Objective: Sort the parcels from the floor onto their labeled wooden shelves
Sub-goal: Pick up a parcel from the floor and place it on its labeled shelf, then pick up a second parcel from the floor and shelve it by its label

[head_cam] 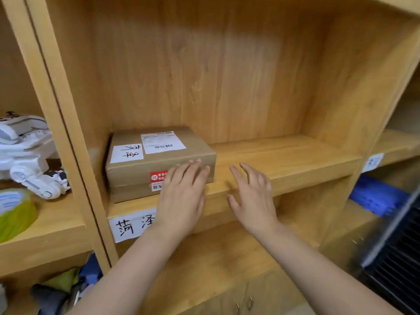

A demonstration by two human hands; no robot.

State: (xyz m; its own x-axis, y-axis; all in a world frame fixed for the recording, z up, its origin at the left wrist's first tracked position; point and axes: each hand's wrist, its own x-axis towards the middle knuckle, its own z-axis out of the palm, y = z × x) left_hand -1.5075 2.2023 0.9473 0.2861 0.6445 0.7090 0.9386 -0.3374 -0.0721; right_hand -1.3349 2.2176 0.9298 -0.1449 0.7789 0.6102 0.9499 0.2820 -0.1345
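A brown cardboard parcel (145, 162) lies flat at the left end of a wooden shelf (284, 164). It carries a white shipping label, a handwritten white label and a red sticker on its front. My left hand (184, 196) is spread flat with its fingertips against the parcel's front right corner. My right hand (252, 196) hovers open just right of it, over the shelf's front edge, holding nothing. A white handwritten label (129, 226) is stuck on the shelf's front edge below the parcel, partly hidden by my left wrist.
The left compartment holds a white toy robot (27, 155) and a green tape roll (13, 212). Blue items (375, 198) lie in the right compartment below another small label (372, 162). A dark slatted object (397, 253) stands at the lower right. Clothes lie at the bottom left.
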